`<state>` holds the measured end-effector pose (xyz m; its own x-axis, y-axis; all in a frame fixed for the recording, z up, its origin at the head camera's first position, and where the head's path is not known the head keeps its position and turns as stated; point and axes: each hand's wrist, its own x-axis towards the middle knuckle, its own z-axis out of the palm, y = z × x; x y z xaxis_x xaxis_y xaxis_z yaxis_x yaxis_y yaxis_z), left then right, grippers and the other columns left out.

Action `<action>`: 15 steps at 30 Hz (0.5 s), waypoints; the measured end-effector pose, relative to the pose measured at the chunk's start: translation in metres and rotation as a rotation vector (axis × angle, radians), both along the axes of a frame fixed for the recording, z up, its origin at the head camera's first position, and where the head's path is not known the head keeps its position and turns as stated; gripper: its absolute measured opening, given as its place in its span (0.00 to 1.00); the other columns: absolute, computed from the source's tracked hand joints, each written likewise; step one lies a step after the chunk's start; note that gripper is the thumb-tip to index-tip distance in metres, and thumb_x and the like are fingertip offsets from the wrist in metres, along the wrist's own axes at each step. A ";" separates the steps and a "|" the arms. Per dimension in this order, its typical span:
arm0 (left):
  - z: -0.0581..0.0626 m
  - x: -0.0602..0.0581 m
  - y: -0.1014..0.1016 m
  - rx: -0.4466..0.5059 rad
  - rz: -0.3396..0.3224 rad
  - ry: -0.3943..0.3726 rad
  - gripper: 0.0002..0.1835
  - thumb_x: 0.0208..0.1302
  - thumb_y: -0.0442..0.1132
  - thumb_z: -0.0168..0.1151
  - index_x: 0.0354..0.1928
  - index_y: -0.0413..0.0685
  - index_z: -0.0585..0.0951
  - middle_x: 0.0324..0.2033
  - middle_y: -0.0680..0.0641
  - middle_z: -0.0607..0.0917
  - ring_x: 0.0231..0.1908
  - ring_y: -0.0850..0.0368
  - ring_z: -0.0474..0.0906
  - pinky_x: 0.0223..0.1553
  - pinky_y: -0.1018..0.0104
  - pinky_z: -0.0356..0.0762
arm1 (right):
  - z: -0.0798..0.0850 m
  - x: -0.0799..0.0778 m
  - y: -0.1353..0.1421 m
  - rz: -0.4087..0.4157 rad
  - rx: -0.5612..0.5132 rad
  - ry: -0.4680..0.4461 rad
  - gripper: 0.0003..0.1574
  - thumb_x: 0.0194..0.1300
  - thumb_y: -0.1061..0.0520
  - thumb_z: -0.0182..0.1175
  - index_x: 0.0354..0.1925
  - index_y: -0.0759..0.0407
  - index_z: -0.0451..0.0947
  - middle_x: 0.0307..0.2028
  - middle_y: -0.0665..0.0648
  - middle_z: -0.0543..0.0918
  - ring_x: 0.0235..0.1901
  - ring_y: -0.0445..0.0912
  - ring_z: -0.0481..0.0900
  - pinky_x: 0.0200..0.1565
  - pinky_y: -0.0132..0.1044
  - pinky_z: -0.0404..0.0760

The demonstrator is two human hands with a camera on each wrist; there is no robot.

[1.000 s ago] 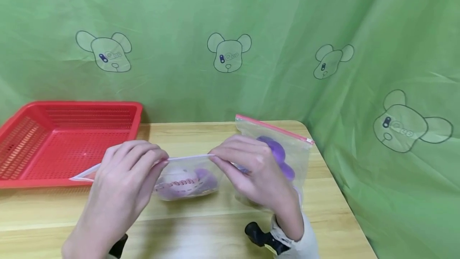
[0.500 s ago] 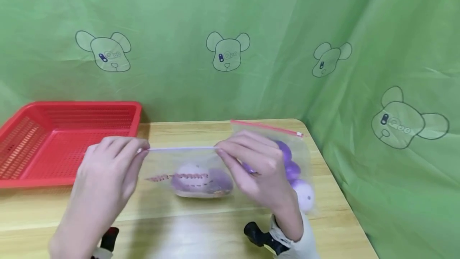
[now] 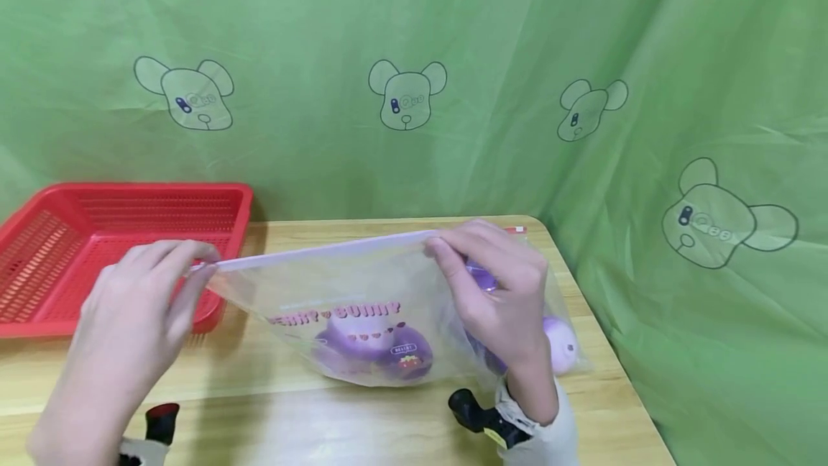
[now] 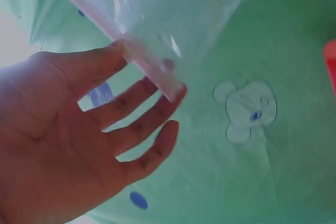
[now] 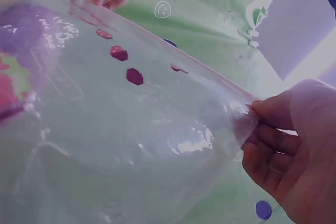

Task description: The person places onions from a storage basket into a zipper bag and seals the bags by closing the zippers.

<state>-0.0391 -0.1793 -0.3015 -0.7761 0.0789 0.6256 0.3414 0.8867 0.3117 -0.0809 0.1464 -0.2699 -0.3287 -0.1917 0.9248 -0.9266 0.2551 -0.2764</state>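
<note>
Between the two hands a clear zip bag (image 3: 259, 286) with a pale pink top strip and printed lettering is stretched out. Purple balls (image 3: 336, 351) show through its lower part. My left hand (image 3: 139, 308) pinches the left end of the strip; in the left wrist view thumb and fingertips hold that corner, the little finger free. My right hand (image 3: 501, 286) pinches the strip near its right end, and the right wrist view shows the thumb against bent fingers there. Behind the right hand lies a second zip bag (image 3: 576, 308) with purple balls, partly hidden.
A red plastic basket (image 3: 242, 214) stands at the back left of the wooden table (image 3: 310, 423), just beyond the left hand. A green curtain (image 3: 310, 92) with bear-head drawings hangs behind the table and along its right side.
My left hand has moved left along the strip and my right hand slightly right, so they are farther apart. The bag is spread wider, with its lettering facing up. The second bag is more covered.
</note>
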 end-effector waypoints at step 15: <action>-0.023 -0.040 -0.003 -0.009 0.032 -0.131 0.16 0.66 0.31 0.61 0.55 0.40 0.75 0.40 0.37 0.81 0.36 0.37 0.75 0.30 0.39 0.74 | -0.041 -0.072 0.001 -0.181 0.010 -0.646 0.12 0.70 0.57 0.62 0.45 0.64 0.86 0.32 0.58 0.87 0.17 0.46 0.82 0.20 0.39 0.82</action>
